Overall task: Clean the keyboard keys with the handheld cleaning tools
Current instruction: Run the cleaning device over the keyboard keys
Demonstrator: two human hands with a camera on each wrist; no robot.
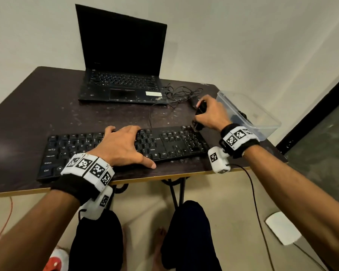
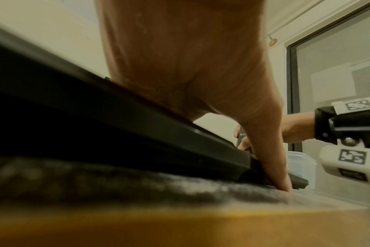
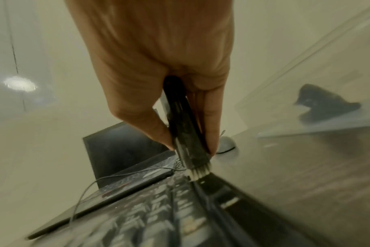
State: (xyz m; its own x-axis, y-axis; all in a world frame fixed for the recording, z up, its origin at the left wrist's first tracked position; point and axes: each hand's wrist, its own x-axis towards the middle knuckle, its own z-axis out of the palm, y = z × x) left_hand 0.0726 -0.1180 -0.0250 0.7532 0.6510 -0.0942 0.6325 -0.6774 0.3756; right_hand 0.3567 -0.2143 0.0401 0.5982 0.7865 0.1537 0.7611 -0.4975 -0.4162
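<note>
A black keyboard [image 1: 164, 141] lies along the near edge of the dark table [image 1: 37, 106]. My left hand [image 1: 121, 145] lies flat across its middle keys with fingers spread, the thumb [image 2: 272, 160] reaching down to the table in front. My right hand [image 1: 209, 112] grips a black cleaning brush [image 3: 184, 127] at the keyboard's far right corner. Its pale bristles [image 3: 199, 173] touch the top edge of the keyboard [image 3: 158, 208] there.
An open black laptop [image 1: 121, 83] stands behind the keyboard, with tangled cables [image 1: 182, 92] to its right. A clear plastic box [image 1: 249, 112] holding a dark item sits at the table's right edge. A white object [image 1: 284, 227] lies on the floor.
</note>
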